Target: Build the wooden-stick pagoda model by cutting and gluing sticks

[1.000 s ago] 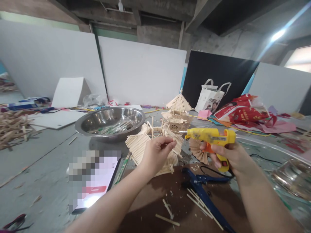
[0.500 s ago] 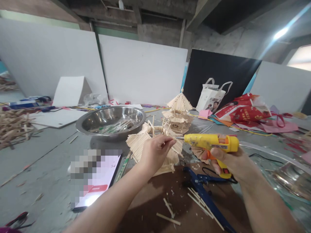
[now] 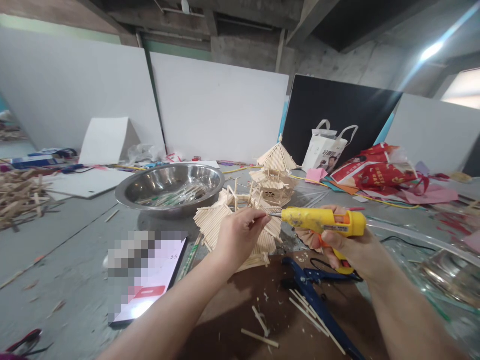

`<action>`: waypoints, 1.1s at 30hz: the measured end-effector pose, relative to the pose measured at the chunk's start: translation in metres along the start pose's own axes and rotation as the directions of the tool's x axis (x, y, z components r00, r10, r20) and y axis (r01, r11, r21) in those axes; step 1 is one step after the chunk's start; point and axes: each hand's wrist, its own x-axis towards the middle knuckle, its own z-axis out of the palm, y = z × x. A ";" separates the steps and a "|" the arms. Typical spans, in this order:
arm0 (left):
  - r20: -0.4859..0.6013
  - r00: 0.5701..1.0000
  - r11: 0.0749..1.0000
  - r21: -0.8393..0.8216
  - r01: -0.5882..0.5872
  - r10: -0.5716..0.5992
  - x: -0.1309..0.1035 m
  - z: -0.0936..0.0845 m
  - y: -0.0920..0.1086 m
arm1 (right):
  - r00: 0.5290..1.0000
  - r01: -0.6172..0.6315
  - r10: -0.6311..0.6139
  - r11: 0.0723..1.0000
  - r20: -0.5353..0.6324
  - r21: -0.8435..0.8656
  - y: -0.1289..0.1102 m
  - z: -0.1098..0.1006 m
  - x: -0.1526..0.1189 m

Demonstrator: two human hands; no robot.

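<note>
My right hand [image 3: 350, 250] grips a yellow hot glue gun [image 3: 311, 220], fingers at its orange trigger. Its metal nozzle points left, right at the fingertips of my left hand [image 3: 238, 237]. That hand is closed in a pinch; whatever small piece lies between the fingers is hidden. Behind and below the left hand stands a stick-built pavilion section [image 3: 212, 225] with a sloped roof and short upright posts, partly covered by the hand. Farther back is a small pagoda model [image 3: 277, 162] with a pointed stick roof.
A blue-handled cutter [image 3: 318, 305] and loose thin sticks [image 3: 311, 312] lie on the brown board [image 3: 225, 320]. Left of my forearm is a phone [image 3: 157, 280]. A steel basin [image 3: 127, 195] holds wrapped sticks. Wood scraps [image 3: 18, 197] lie far left, a red bag [image 3: 375, 170] back right.
The glue gun has shifted very slightly left, its nozzle staying by the left fingertips. Both hands keep nearly the same pose. The number on the phone went from 54 to 55.
</note>
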 end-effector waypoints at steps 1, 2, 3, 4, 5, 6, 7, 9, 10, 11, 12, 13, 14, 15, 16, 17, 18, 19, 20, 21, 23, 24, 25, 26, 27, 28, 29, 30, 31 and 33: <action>0.002 1.000 1.000 0.014 -0.007 0.007 0.000 0.000 0.000 | 1.000 0.000 0.000 1.000 -0.006 0.001 0.000 0.000 0.000; 0.003 1.000 1.000 0.021 -0.013 0.013 0.000 0.000 0.000 | 1.000 0.001 -0.001 1.000 -0.011 0.000 0.000 0.000 0.000; 0.002 1.000 1.000 0.022 -0.019 0.019 0.000 0.000 0.000 | 1.000 0.002 -0.002 1.000 -0.013 -0.003 0.000 0.000 0.000; 0.000 1.000 1.000 0.021 -0.023 0.023 0.000 0.000 0.000 | 1.000 0.002 -0.002 1.000 -0.013 -0.005 0.000 0.000 -0.001; -0.002 1.000 1.000 0.018 -0.026 0.026 0.000 0.000 0.000 | 1.000 0.002 -0.002 1.000 -0.011 -0.006 0.000 0.000 -0.001; -0.004 1.000 1.000 0.015 -0.027 0.027 0.000 0.000 0.000 | 1.000 0.002 -0.002 1.000 -0.008 -0.005 -0.001 0.001 -0.001; -0.004 1.000 1.000 0.013 -0.027 0.027 0.000 0.000 0.000 | 1.000 0.001 -0.001 1.000 -0.004 -0.005 -0.001 0.001 -0.001; -0.005 1.000 1.000 0.009 -0.023 0.023 0.000 -0.001 0.001 | 1.000 0.004 -0.004 1.000 -0.001 0.002 -0.001 0.001 0.000; -0.007 1.000 1.000 0.004 -0.018 0.019 0.001 -0.001 0.001 | 1.000 0.008 -0.008 1.000 0.000 0.007 -0.001 0.001 0.000; -0.009 1.000 1.000 -0.004 -0.011 0.011 0.001 -0.001 0.001 | 1.000 0.013 -0.013 1.000 0.001 0.011 -0.001 0.001 0.000; -0.010 1.000 1.000 -0.015 0.001 -0.001 0.001 -0.001 0.001 | 1.000 0.020 -0.020 1.000 0.006 0.017 0.000 0.000 0.001; -0.008 1.000 0.999 -0.030 0.018 -0.019 0.000 -0.001 0.001 | 1.000 0.028 -0.028 0.999 0.010 0.022 0.000 0.000 0.001; -0.006 0.999 0.998 -0.053 0.045 -0.046 0.001 -0.001 0.002 | 0.999 0.034 -0.034 0.999 0.012 0.026 0.000 0.000 0.001; -0.001 0.996 0.993 -0.085 0.086 -0.086 0.001 -0.001 0.002 | 0.999 0.036 -0.037 0.999 0.013 0.031 0.001 0.000 0.001; 0.011 0.990 0.981 -0.129 0.143 -0.143 0.001 -0.001 0.002 | 0.999 0.036 -0.037 0.998 0.014 0.042 0.000 0.000 0.001; 0.031 0.976 0.957 -0.190 0.218 -0.216 0.001 -0.001 0.003 | 0.999 0.037 -0.037 0.998 0.014 0.058 0.000 0.000 0.000; 0.061 0.952 0.915 -0.267 0.304 -0.298 0.002 -0.001 0.003 | 0.999 0.042 -0.043 0.996 0.013 0.078 0.000 0.001 -0.001; 0.100 0.919 0.847 -0.359 0.391 -0.382 0.003 -0.001 0.003 | 0.998 0.053 -0.054 0.994 0.010 0.097 -0.001 0.001 -0.001; 0.149 0.878 0.755 -0.460 0.468 -0.454 0.004 -0.001 0.003 | 0.997 0.070 -0.072 0.991 0.010 0.116 -0.002 0.002 -0.002; 0.204 0.835 0.641 -0.558 0.528 -0.510 0.005 -0.001 0.003 | 0.996 0.091 -0.093 0.987 0.010 0.132 -0.002 0.002 -0.003; 0.299 0.766 0.401 -0.713 0.576 -0.569 0.007 -0.002 0.002 | 0.991 0.130 -0.132 0.981 0.007 0.143 -0.002 0.003 -0.004; 0.336 0.741 0.297 -0.760 0.578 -0.581 0.008 -0.003 0.002 | 0.989 0.144 -0.147 0.979 0.007 0.141 -0.001 0.003 -0.005; 0.365 0.721 0.213 -0.790 0.575 -0.589 0.009 -0.004 0.003 | 0.987 0.156 -0.159 0.978 0.006 0.136 0.000 0.003 -0.005; 0.388 0.705 0.149 -0.808 0.570 -0.594 0.010 -0.005 0.003 | 0.986 0.165 -0.167 0.978 0.004 0.130 0.001 0.003 -0.005; 0.405 0.692 0.100 -0.819 0.565 -0.598 0.011 -0.006 0.004 | 0.985 0.173 -0.175 0.978 0.007 0.120 0.002 0.003 -0.005; 0.419 0.680 0.060 -0.826 0.561 -0.602 0.011 -0.007 0.004 | 0.983 0.182 -0.184 0.977 0.014 0.109 0.004 0.003 -0.004; 0.433 0.668 0.025 -0.829 0.559 -0.605 0.012 -0.007 0.005 | 0.981 0.192 -0.195 0.976 0.022 0.100 0.005 0.004 -0.004; 0.446 0.658 -0.005 -0.830 0.558 -0.606 0.012 -0.008 0.006 | 0.978 0.202 -0.206 0.975 0.033 0.091 0.006 0.004 -0.004; 0.459 0.650 -0.032 -0.831 0.556 -0.606 0.012 -0.008 0.007 | 0.975 0.214 -0.218 0.973 0.044 0.086 0.007 0.004 -0.004; 0.479 0.642 -0.073 -0.830 0.552 -0.599 0.012 -0.008 0.009 | 0.973 0.222 -0.226 0.971 0.051 0.087 0.007 0.005 -0.004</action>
